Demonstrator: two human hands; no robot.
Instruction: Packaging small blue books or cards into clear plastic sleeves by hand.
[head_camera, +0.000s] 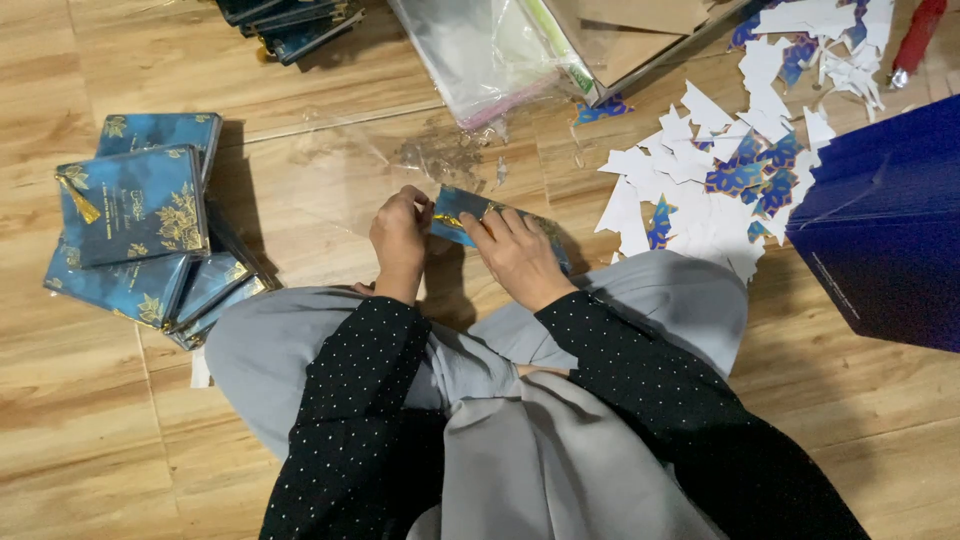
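Crossed legs in grey cloth (560, 470) are filling the lower middle of the view, with two dark dotted sleeves (360, 420) being stretched forward over them. A blue and gold booklet (462, 212) is being held flat on the wooden floor (90, 430) just beyond the knees. Its near-left edge is being pinched by the left hand (400, 240), fingers curled tight, while its top is being pressed by the right hand (517, 255), fingers spread and laid flat. A clear plastic sheet (340, 165) is lying at eleven o'clock from the hands, its edges barely being seen against the wood. At nine o'clock a stack of matching booklets (140, 225) is being kept well apart. Paper scraps (720, 170) are scattered at two o'clock, and a dark blue box (885, 240) is crowding the three o'clock edge. Open floor is being left at seven and four o'clock.
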